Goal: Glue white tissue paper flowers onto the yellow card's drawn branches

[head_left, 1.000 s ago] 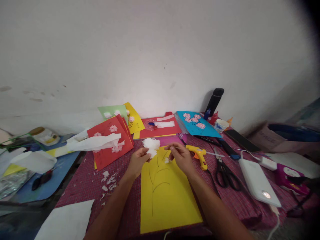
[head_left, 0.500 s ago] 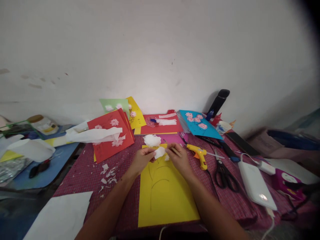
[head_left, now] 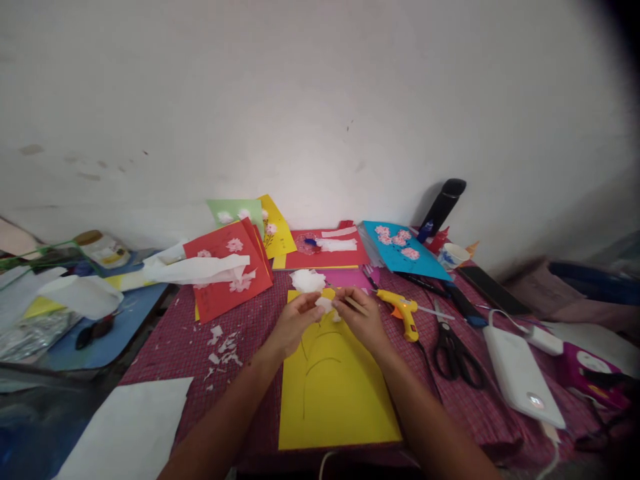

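craft corner: glue gun (head_left: 409, 311), scissors (head_left: 448, 343), cards (head_left: 213, 308)

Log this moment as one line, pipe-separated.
left hand: pinching white paper piece | right hand: pinching same piece | below: yellow sheet | beyond: ruffled white paper | right: glue gun

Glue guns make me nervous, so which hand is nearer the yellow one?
Right. The right hand is just left of the yellow glue gun; the left hand is farther left, beyond the right.

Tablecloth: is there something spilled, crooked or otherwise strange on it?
Yes, torn white scraps lie scattered on the tablecloth, left of the yellow sheet. They look like uncollected waste. I see no liquid spill.
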Demonstrator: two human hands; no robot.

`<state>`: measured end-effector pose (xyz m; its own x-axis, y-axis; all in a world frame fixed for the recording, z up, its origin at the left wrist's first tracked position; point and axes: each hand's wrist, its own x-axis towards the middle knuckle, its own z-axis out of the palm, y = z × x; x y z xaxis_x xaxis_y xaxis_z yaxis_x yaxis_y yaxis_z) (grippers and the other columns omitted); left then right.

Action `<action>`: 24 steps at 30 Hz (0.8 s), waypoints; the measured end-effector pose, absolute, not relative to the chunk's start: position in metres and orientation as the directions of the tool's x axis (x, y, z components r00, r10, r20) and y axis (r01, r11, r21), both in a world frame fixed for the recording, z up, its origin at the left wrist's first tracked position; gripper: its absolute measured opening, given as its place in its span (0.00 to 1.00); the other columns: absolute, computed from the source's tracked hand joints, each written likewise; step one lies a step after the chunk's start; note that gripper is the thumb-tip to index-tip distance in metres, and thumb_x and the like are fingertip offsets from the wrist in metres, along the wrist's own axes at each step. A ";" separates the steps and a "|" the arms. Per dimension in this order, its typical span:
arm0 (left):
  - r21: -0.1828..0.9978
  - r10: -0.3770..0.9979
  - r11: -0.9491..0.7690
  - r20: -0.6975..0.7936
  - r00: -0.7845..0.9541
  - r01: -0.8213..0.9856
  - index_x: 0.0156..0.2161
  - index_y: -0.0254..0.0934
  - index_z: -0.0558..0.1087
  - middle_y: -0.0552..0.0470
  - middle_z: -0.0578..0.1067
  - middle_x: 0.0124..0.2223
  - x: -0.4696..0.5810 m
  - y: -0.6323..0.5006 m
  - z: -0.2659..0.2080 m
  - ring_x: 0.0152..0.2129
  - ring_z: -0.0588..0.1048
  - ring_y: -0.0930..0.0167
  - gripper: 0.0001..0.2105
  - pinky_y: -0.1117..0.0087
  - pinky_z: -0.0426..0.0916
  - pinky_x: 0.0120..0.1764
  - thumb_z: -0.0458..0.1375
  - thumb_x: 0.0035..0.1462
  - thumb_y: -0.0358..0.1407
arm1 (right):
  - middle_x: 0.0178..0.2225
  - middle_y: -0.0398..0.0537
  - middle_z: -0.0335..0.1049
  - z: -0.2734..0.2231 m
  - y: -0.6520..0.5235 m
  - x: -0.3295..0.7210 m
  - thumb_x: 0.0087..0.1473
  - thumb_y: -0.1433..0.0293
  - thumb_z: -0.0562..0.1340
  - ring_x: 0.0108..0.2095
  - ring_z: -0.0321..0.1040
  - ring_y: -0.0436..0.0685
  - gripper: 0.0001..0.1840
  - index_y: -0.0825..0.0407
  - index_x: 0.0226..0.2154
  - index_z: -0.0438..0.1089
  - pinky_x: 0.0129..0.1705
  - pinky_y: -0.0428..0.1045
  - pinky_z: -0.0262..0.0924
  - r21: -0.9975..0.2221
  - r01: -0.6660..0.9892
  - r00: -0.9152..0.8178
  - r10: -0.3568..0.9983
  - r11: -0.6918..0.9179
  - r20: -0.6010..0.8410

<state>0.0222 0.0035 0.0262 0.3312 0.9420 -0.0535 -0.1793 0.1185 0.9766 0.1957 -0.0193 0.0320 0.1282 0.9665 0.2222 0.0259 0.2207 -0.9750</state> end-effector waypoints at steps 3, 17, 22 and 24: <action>0.925 0.941 0.246 -0.155 0.301 -0.290 0.36 0.31 0.75 0.47 0.77 0.34 0.026 0.001 0.024 0.27 0.74 0.73 0.15 0.73 0.69 0.30 0.68 0.46 0.40 | 0.28 0.42 0.69 0.036 -0.020 0.195 0.51 0.63 0.65 0.26 0.65 0.52 0.07 0.48 0.34 0.71 0.28 0.46 0.62 -0.973 0.055 0.069 0.971 0.223 0.227; 0.892 0.951 0.307 -0.278 0.134 -0.330 0.38 0.31 0.75 0.48 0.78 0.33 0.020 0.010 0.016 0.26 0.76 0.73 0.19 0.74 0.70 0.27 0.70 0.42 0.41 | 0.24 0.44 0.68 0.044 -0.025 0.199 0.61 0.59 0.56 0.22 0.62 0.51 0.18 0.52 0.29 0.74 0.24 0.46 0.57 -0.924 0.197 0.060 0.936 0.329 0.346; 0.890 0.952 0.300 -0.255 0.171 -0.344 0.37 0.31 0.76 0.47 0.79 0.32 0.021 0.008 0.017 0.26 0.76 0.72 0.18 0.74 0.70 0.28 0.70 0.42 0.40 | 0.24 0.44 0.68 0.044 -0.023 0.197 0.61 0.58 0.55 0.22 0.62 0.50 0.19 0.52 0.27 0.71 0.24 0.45 0.57 -0.923 0.227 0.038 0.944 0.312 0.328; 0.885 0.950 0.304 -0.253 0.182 -0.354 0.37 0.31 0.76 0.47 0.79 0.33 0.021 0.007 0.017 0.26 0.77 0.71 0.17 0.73 0.70 0.29 0.70 0.43 0.39 | 0.24 0.44 0.68 0.042 -0.023 0.197 0.61 0.58 0.56 0.22 0.62 0.50 0.19 0.52 0.28 0.71 0.24 0.45 0.57 -0.925 0.228 0.038 0.946 0.306 0.322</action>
<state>0.0206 0.0071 0.0168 0.1816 0.9502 -0.2534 -0.3537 0.3035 0.8847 0.1967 -0.0226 0.0424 0.0382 0.9460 0.3220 0.2277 0.3055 -0.9245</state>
